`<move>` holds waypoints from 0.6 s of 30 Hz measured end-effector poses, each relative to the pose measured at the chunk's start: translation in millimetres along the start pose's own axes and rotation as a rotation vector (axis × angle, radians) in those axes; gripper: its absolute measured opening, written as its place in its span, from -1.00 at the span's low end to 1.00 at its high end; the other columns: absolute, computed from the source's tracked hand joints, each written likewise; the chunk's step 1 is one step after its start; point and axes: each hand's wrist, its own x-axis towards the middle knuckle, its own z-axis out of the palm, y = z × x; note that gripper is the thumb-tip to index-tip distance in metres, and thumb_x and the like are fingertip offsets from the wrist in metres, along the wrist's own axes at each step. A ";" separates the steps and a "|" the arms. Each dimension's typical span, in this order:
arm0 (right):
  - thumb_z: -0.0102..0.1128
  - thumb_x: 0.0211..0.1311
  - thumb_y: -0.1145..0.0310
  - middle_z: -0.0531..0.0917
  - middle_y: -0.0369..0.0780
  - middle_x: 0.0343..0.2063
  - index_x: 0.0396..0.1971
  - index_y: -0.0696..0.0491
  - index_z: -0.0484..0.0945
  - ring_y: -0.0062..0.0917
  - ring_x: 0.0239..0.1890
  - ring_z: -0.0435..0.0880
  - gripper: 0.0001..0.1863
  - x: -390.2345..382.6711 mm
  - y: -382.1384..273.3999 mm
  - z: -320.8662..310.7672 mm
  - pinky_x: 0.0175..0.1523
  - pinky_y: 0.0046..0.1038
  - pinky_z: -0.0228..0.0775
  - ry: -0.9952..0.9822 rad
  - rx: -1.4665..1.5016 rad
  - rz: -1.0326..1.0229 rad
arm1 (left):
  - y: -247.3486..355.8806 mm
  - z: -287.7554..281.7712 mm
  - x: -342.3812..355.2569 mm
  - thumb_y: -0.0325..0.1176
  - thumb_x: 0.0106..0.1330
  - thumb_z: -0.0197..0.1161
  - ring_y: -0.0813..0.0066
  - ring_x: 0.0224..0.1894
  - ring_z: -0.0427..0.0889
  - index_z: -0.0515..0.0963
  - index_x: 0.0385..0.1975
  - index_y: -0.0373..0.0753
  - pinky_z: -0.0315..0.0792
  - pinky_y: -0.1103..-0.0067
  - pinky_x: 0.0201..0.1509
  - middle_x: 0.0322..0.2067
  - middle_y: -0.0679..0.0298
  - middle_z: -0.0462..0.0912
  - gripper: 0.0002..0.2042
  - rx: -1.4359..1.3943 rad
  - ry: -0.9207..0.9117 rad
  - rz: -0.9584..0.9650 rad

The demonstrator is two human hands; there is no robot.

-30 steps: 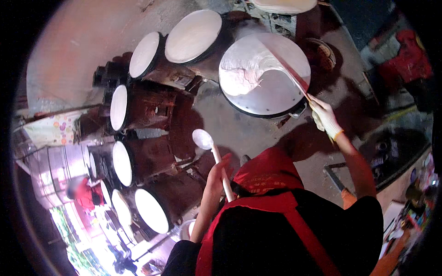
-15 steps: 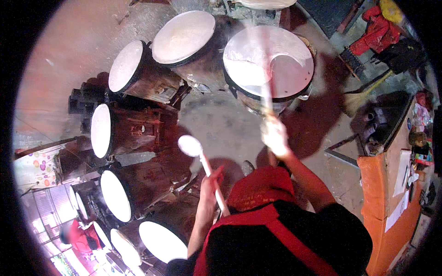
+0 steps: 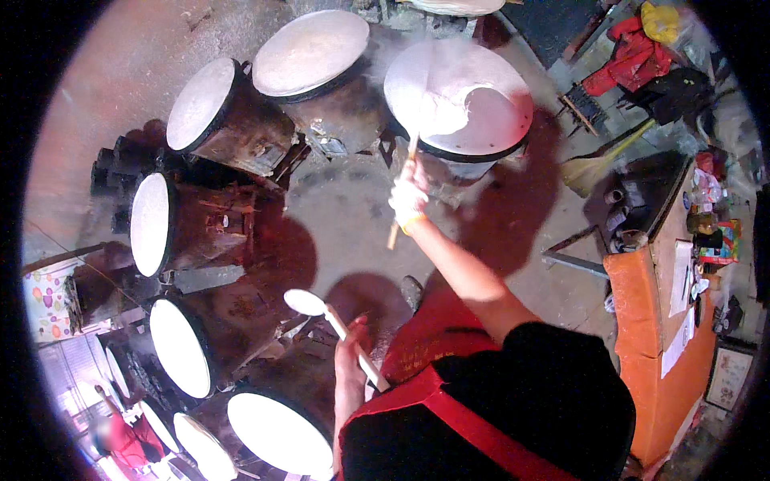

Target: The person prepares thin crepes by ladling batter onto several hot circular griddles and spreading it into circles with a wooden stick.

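My right hand (image 3: 409, 200) grips a long thin wooden stick (image 3: 413, 144) whose far end is blurred by motion. The stick reaches over a round griddle (image 3: 481, 136) on a drum-shaped stove. White batter (image 3: 445, 112) covers the griddle's left and upper part; a darker curved patch shows at its lower right. Down in front of my red apron, my left hand (image 3: 350, 365) is closed around the wooden handle of a ladle (image 3: 305, 302) with a pale round bowl. The ladle is held over the floor, apart from the griddles.
More drum stoves curve round to the left, among them one with a pale-topped griddle (image 3: 311, 52) and one with a white top (image 3: 178, 349). On the right stand an orange-sided table (image 3: 634, 321) and a broom (image 3: 589, 170). Another person in red (image 3: 136, 441) is at lower left.
My right hand and the stick have swung left across the griddle. My left hand stays low with the ladle. The whole view has shifted slightly.
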 end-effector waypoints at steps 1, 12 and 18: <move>-0.13 0.37 0.10 0.35 -0.45 -0.79 0.03 -0.27 0.41 -0.67 -0.86 0.23 -0.71 -35.0 -15.0 2.4 -0.75 -0.55 0.10 0.035 -0.036 0.034 | 1.2 5.2 7.7 -0.40 0.19 0.18 0.71 -0.41 0.44 0.48 -0.03 -0.26 0.32 0.77 -0.40 -0.38 0.46 0.49 -0.68 0.000 0.026 -0.031; -0.05 0.33 0.03 0.30 -0.42 -0.72 -0.22 -0.20 0.38 -0.68 -0.82 0.21 -0.80 -61.9 -154.8 7.1 -0.78 -0.58 0.09 0.177 0.014 -0.034 | 11.1 64.9 6.6 -0.39 0.18 0.15 0.69 -0.05 0.36 0.47 -0.01 -0.17 0.17 0.67 0.04 -0.03 0.49 0.48 -0.66 0.303 -0.145 -0.018; -0.03 0.33 0.04 0.37 -0.39 -0.70 0.12 -0.25 0.33 -0.67 -0.82 0.28 -0.61 -84.1 -129.4 -28.9 -0.78 -0.58 0.12 -0.129 -0.357 0.326 | -2.1 89.8 14.7 -0.38 0.19 0.13 0.61 -0.20 0.44 0.45 0.03 -0.19 0.40 0.64 -0.21 -0.13 0.41 0.51 -0.64 0.362 -0.128 0.003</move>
